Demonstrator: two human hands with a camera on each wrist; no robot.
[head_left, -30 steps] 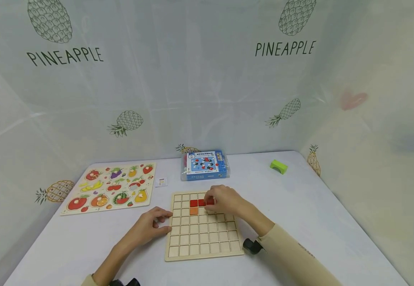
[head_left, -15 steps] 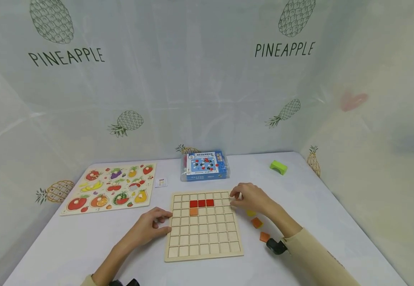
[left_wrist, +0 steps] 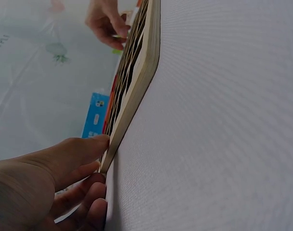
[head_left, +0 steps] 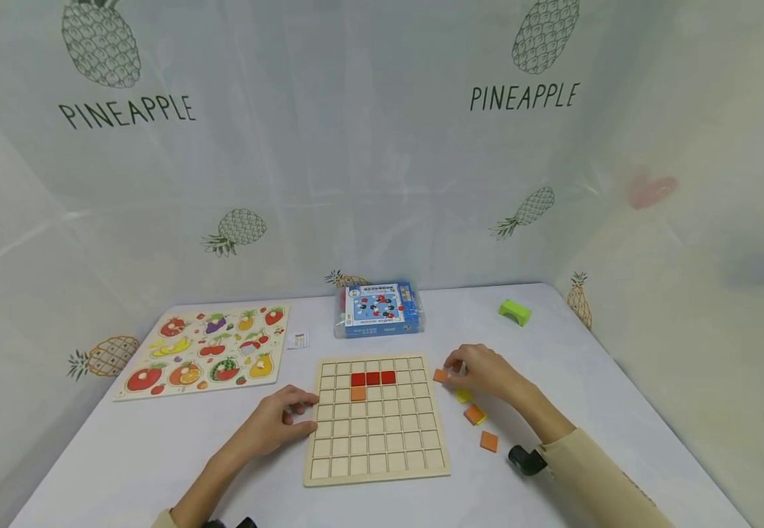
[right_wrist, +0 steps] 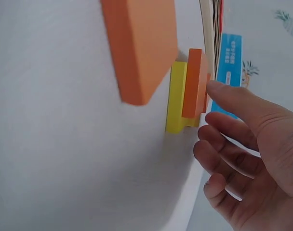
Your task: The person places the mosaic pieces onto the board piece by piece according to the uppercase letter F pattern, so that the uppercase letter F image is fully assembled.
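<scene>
A square wooden grid board (head_left: 377, 469) lies on the table with three red tiles (head_left: 372, 378) in a row and one orange tile (head_left: 358, 394) beneath the leftmost. My left hand (head_left: 279, 419) rests at the board's left side, thumb and fingertips spread along its edge; the left wrist view shows the thumb (left_wrist: 96, 144) on that edge. To the right of the board, my right hand (head_left: 487, 370) has its fingertips at a loose orange tile (head_left: 441, 375). In the right wrist view its fingers (right_wrist: 219, 149) are loosely bent and stand apart from the thumb.
Near my right hand lie a yellow tile (head_left: 464, 395), an orange tile (head_left: 474, 414) overlapping a yellow one, and another orange tile (head_left: 489, 441). Behind the board are a blue box (head_left: 382, 312) and a small card (head_left: 298, 339). A fruit puzzle (head_left: 210, 350) sits left, a green block (head_left: 515, 312) back right.
My right hand has withdrawn from the red row to the right, off the board, uncovering the third red tile and the loose tiles. My left hand stays at the board's edge.
</scene>
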